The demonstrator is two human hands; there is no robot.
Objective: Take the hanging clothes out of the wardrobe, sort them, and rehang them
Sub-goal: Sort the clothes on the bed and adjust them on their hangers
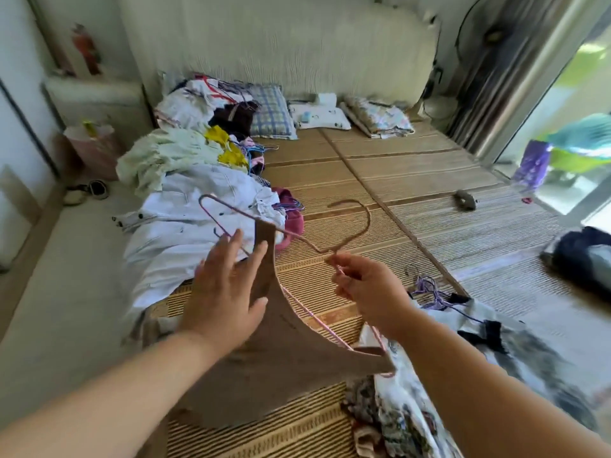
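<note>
Your right hand (367, 285) pinches the pink wire hanger (367, 223) at its neck, just below the hook, and holds it above the bed mat (396, 180). A brown top (274, 358) hangs on the hanger. Your left hand (224, 292) lies flat, fingers straight, against the top's strap. A pile of clothes (185, 200) occupies the mat's left side.

Pink wire hanger (367, 221): lower bar mostly hidden behind brown garment (284, 368), neck covered by right hand (367, 292) fingers. Garment's left side lost behind left arm (125, 385). Floral garment (406, 411) runs under right arm (479, 375) & off bottom edge. Dark clothes (582, 256) cut by right edge. Small grey obj (465, 201) on mat: can't ID. Red item (86, 49) in far left corner: blurred.
</note>
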